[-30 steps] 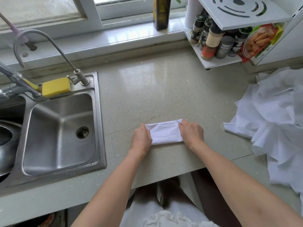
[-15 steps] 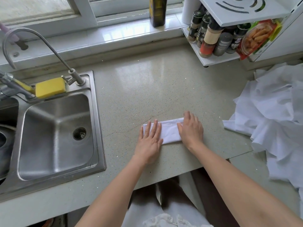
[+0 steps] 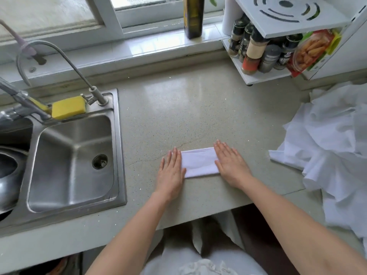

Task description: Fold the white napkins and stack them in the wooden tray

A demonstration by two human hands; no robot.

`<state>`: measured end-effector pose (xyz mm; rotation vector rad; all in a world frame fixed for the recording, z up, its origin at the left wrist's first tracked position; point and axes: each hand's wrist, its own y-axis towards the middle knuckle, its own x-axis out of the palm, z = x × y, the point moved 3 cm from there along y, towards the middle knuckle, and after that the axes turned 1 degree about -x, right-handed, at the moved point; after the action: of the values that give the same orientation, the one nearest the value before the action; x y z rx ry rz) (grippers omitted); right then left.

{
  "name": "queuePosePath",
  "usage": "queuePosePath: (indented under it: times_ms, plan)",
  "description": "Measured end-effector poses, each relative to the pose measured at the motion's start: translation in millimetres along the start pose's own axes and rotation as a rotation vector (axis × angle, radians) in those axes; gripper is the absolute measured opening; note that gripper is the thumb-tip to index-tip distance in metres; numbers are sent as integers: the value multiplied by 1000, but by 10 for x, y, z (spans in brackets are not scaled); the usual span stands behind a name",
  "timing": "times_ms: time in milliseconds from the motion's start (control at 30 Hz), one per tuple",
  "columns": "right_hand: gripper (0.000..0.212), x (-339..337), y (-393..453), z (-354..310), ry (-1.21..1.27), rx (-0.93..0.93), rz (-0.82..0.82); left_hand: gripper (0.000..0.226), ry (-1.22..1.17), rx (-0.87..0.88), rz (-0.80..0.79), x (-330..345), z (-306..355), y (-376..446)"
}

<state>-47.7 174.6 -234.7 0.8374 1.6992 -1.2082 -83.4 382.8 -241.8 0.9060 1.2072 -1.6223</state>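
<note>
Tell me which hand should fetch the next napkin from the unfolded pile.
Right, probably. The right hand lies flat on the folded napkin's right end, on the side of the unfolded napkin pile. The left hand, flat at the other end, would have to cross over.

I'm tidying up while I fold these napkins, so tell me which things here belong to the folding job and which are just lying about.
Part of the job:
folded napkin, flat under the left hand and right hand
pile of unfolded napkins
No wooden tray is in view.

Just lying about:
yellow sponge
sink
oil bottle
spice rack
</note>
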Motion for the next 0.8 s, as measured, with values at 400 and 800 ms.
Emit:
queuePosePath:
  times_ms: [400,800]
  plan:
    - [11,-487,381,124,389,3,-179,21,-614,-632,117,-231,224,-77]
    - [9,-439,-507,-2349,1078,-232,-694,21,-1145,-1075,1284,-467,-506,-2680]
